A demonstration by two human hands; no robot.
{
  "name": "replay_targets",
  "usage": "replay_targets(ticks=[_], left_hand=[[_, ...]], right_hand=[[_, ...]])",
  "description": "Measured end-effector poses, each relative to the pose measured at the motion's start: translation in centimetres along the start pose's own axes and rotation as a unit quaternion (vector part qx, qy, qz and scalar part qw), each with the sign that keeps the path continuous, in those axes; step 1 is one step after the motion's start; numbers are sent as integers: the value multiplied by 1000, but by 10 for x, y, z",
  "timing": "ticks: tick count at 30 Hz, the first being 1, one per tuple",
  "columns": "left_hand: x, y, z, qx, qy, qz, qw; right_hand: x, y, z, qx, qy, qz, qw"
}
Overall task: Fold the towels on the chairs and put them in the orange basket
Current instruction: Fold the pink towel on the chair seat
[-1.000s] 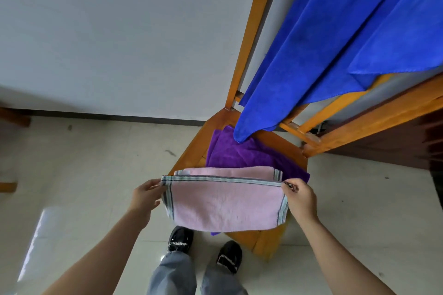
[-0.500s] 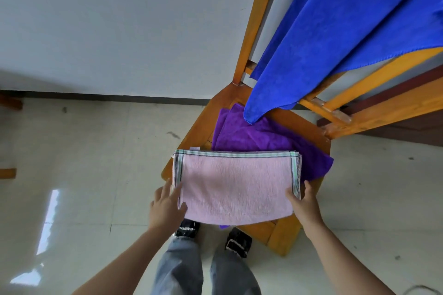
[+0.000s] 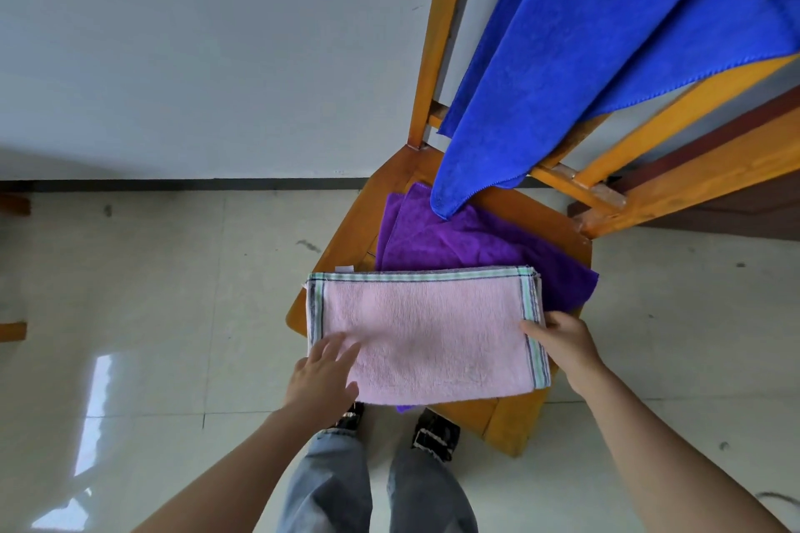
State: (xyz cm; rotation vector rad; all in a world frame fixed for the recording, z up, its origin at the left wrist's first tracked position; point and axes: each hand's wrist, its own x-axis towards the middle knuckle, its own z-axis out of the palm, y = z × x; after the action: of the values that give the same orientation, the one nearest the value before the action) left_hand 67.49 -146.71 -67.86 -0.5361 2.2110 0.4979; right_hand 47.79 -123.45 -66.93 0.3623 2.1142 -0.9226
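A pink towel (image 3: 426,333) with striped edges lies folded flat on the wooden chair seat (image 3: 511,415), over a purple towel (image 3: 467,245). My left hand (image 3: 322,372) rests flat on the pink towel's near left part, fingers straight and blurred. At the towel's right edge, my right hand (image 3: 562,342) grips the striped border with its thumb on top. A blue towel (image 3: 606,56) hangs over the chair's backrest, its corner touching the purple towel. The orange basket is out of sight.
A white wall (image 3: 195,48) with a dark baseboard stands behind the chair. Glossy floor tiles (image 3: 151,316) spread to the left and right. My shoes (image 3: 433,437) stand just in front of the seat. Wooden furniture bits show at the far left edge.
The pink towel, held up by its top corners a second ago, now lies folded on the seat. My left hand moved from the towel's left edge onto its surface, sliding right.
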Motion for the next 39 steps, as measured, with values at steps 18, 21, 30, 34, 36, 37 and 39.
replay_targets(ticks=[18,21,30,34,36,37,39], left_hand=[[9,51,-14,-17,-41,42,998],[8,41,-8,-49,-53,24,997],[11,28,-5,-413,-44,-61,908],[10,24,-9,-629,-14,-146,763],[9,23,-8,-674,-15,-158,721],[9,23,-8,-687,-17,-162,708],[10,25,-9,-709,-16,-168,685]], right_hand=[[-35,-26,-49,-227,208,-139,941],[-49,-37,-36,-247,214,-182,928],[-79,-70,56,-200,18,-228,953],[-76,-69,90,-195,-39,-215,956],[-72,-67,98,-187,-47,-211,958],[-70,-67,100,-179,-49,-209,960],[-64,-69,103,-163,-53,-205,964]])
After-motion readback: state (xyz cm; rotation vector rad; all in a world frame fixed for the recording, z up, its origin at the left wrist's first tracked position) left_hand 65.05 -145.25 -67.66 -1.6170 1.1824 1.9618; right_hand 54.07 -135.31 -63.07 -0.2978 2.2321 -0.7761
